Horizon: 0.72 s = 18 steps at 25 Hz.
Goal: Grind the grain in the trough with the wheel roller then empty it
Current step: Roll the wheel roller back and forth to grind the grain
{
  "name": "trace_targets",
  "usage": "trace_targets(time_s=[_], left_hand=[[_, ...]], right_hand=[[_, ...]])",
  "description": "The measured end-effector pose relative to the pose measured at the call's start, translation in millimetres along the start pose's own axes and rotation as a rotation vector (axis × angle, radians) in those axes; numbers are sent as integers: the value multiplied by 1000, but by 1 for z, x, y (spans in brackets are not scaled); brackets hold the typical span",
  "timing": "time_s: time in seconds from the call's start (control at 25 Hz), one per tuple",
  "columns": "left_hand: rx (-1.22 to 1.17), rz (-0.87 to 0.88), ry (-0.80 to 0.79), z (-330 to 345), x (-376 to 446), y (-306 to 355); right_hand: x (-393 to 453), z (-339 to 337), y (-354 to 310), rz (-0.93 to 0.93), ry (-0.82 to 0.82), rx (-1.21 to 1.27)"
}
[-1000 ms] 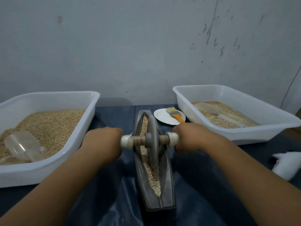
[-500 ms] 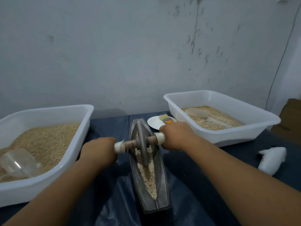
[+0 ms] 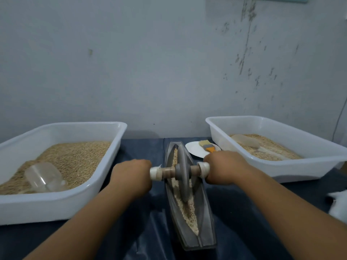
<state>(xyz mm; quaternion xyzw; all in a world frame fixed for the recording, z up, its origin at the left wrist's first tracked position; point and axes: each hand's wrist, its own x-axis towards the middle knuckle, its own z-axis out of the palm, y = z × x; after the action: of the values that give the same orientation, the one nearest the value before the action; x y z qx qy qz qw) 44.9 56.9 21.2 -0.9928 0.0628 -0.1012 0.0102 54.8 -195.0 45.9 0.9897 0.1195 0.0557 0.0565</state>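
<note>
Grinding is under way and emptying is not yet begun. The left hand (image 3: pixel 134 176) and right hand (image 3: pixel 223 167) each grip an end of the roller (image 3: pixel 181 172), whose wheel stands in the trough (image 3: pixel 205 218). Grain (image 3: pixel 188 212) in the trough looks only partly crushed, though detail is soft. Left of the trough, a tub (image 3: pixel 62 207) holds grain and a scoop (image 3: pixel 44 177); right of it, another tub (image 3: pixel 304 167) holds less.

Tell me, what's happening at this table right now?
A person is grinding grain in a narrow grey trough. The left hand and right hand each grip an end of the wheel roller, whose disc stands in the trough. White tubs of grain sit on either side; nothing has been emptied yet.
</note>
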Motion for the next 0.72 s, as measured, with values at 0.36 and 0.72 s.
trace_targets(time_s=[0.36, 0.72], left_hand=[[83, 98, 48, -20, -22, 8], [15, 7, 163, 0, -13, 9]], right_hand=[[-28, 1, 8, 8, -146, 227], [-18, 13, -13, 53, 255, -60]])
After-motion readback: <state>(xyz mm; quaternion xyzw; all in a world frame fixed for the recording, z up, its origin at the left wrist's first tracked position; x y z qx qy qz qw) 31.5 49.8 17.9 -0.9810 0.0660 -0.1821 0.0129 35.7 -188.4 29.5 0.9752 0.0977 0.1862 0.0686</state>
